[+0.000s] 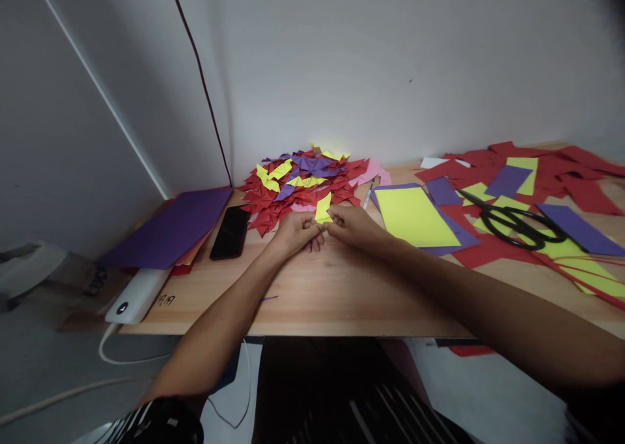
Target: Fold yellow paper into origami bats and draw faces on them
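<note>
We note a wooden desk (342, 301), its front middle serving, we judge, as working room. Loose cut paper (590, 193) spreads rightward, probably for easy reach; a heap of folded pieces (312, 165) sits behind. Black scissors (488, 209) lie on the paper. Left hand (294, 231) and right hand (355, 224) pinch a small yellow piece (323, 206) before the heap, fingertips closed at its lower end, apparently for control.

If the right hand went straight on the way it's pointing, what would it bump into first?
The right hand would probably meet the left hand first, just past the small yellow paper piece they hold between them, though depth is unclear.
</note>
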`<state>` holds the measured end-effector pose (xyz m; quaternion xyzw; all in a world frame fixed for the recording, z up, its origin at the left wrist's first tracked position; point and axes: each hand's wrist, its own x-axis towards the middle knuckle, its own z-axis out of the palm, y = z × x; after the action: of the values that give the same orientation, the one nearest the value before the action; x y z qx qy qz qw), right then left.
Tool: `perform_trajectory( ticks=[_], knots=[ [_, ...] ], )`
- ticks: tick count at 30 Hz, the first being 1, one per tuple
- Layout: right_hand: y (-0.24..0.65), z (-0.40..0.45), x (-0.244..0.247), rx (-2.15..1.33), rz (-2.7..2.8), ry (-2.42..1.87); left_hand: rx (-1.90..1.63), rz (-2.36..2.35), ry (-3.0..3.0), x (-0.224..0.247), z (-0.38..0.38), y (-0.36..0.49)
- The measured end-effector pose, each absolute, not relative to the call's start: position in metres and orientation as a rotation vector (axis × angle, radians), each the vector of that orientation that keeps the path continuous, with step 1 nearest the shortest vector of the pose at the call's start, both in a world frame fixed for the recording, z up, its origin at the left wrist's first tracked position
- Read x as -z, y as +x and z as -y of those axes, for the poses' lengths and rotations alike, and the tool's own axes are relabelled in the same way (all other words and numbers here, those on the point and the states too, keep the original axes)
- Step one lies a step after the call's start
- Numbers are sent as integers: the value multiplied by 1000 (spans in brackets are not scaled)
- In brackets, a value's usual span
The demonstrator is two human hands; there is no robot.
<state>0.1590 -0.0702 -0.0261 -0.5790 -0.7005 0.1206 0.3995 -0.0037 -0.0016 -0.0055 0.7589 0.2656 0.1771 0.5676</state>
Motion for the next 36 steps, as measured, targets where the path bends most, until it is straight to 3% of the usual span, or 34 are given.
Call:
perform_trajectory(
  ticks=[15,36],
  knots=[
    [164,72,19,-567,1722,-1494,-354,-704,1695,-1,-6,-11],
    [168,67,24,-650,1632,-1519,-530,-771,1814,1,-7,-10]
  ],
)
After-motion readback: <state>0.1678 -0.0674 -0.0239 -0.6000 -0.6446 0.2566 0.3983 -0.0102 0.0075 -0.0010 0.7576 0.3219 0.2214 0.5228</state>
